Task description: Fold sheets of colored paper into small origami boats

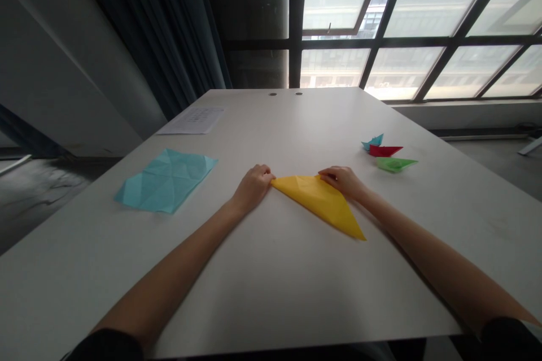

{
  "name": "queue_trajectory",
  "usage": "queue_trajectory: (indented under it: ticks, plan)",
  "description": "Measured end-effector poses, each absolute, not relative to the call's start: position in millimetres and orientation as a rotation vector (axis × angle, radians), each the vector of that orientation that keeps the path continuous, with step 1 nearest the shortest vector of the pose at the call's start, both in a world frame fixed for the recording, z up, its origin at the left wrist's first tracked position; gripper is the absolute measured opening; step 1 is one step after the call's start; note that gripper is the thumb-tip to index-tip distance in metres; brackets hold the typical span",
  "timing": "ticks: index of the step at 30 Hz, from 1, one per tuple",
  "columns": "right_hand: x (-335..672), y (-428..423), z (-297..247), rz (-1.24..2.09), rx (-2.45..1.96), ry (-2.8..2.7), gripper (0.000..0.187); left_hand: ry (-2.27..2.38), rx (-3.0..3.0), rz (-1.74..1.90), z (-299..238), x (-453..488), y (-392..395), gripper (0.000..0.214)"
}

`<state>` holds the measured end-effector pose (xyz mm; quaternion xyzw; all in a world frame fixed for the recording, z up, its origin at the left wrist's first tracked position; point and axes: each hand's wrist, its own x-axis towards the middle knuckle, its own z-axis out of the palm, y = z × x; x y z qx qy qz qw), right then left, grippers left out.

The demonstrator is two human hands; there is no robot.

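Note:
A sheet of yellow paper [324, 200], folded into a triangle, lies on the white table in front of me. My left hand [254, 183] is closed, its fingers pinching the paper's left corner. At the upper right edge, my right hand [341, 179] grips the same paper between thumb and fingers. One pointed corner of the yellow paper reaches down toward me, below my right wrist. Creases show faintly near its top edge.
A creased light-blue paper sheet [167, 180] lies at the left. On the right sit small folded paper boats: blue [373, 142], red [384, 150] and green [394, 164]. A printed sheet [192, 120] rests at the far left of the table [271, 293].

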<state>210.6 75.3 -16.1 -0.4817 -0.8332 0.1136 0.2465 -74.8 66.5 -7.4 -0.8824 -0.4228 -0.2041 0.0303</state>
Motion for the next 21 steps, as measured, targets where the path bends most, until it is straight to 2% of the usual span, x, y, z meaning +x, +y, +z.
queue_trajectory:
  ticks: [9,15,21]
  plan:
    - [217.2,78.7,-20.8,0.278,-1.336,-2.261,0.024,-1.409,-2.671,-0.317,-17.5,-51.5,31.9,0.030]
    - [221.3,79.9,-22.3,0.273,-1.325,-2.266,0.023,-1.525,-2.694,-0.102,-15.5,-42.6,17.6,0.056]
    - [221.8,79.5,-23.8,0.284,-1.327,-2.275,0.023,-1.508,-2.784,0.095,-10.7,-47.2,14.5,0.067]
